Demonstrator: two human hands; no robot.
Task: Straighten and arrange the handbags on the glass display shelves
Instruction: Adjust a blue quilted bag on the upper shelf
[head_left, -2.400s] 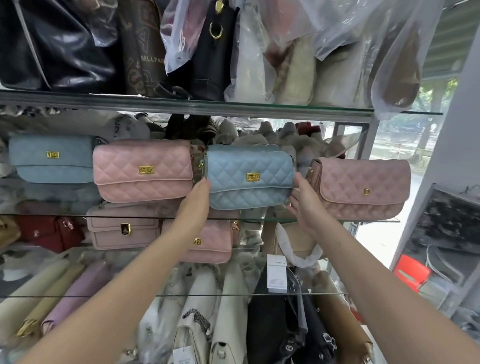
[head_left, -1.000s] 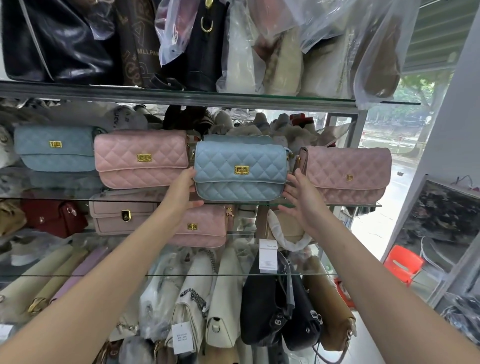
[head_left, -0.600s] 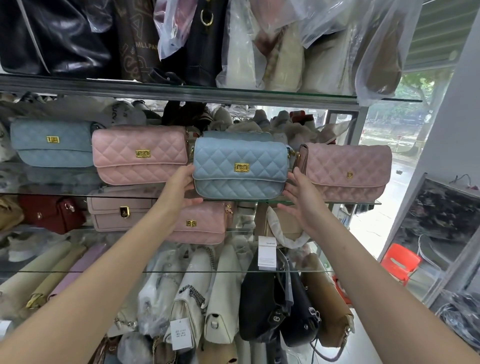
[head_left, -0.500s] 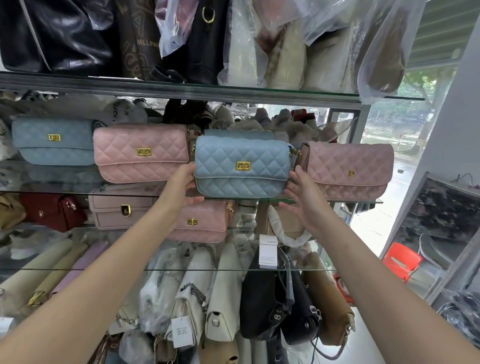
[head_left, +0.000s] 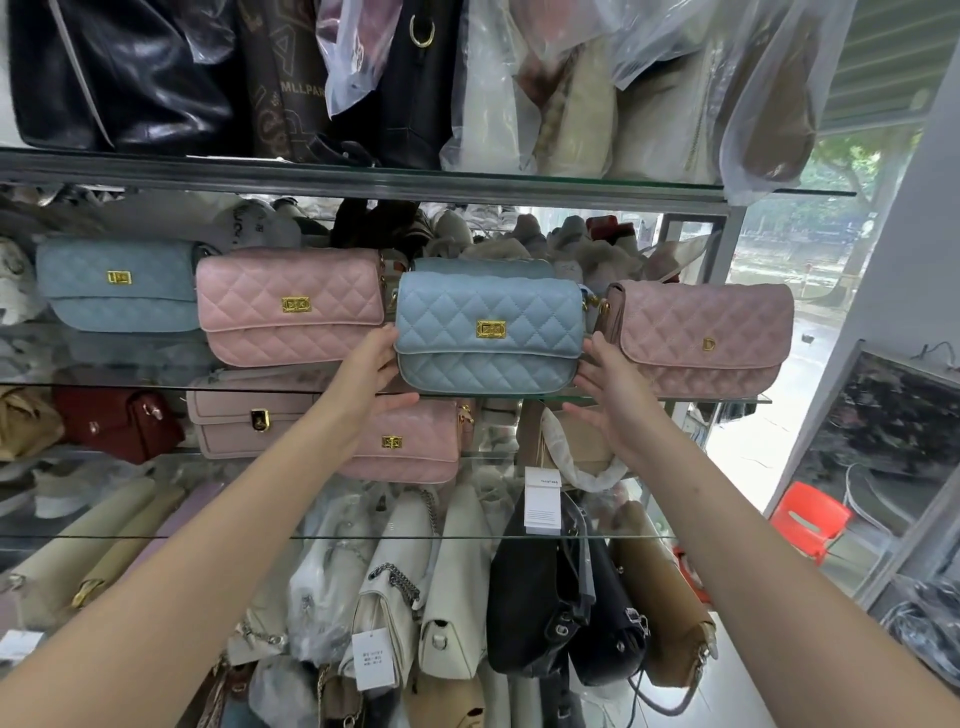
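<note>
Standing before the display, I note the blue quilted handbag (head_left: 488, 332) at the centre of the frame, level, with its base on the front edge of the middle glass shelf (head_left: 737, 399). A couple of seconds earlier it sat slightly askew between the same two hands; over the last half second it has barely shifted, so the squaring-up looks finished. The left hand (head_left: 369, 371) lies with straight fingers against the bag's left end, thumb spread out below the shelf edge, gripping nothing. The right hand (head_left: 608, 384) mirrors it, fingertips touching the right end, also released and flat. The bag stands between the pink quilted handbag (head_left: 291, 306) at centre left and the dusty pink handbag (head_left: 701, 338) at centre right, close against both, and slightly forward of a second blue bag (head_left: 483, 266) whose top shows just behind it. A pale blue handbag (head_left: 119, 286) closes the row at far left. My judgement: this item is placed, clasp facing out, and the hands could now come away. Its face sits a little proud of its neighbours, which may warrant a light push back. The lower shelves, bottom half of the frame, look crowded and unsorted.
</note>
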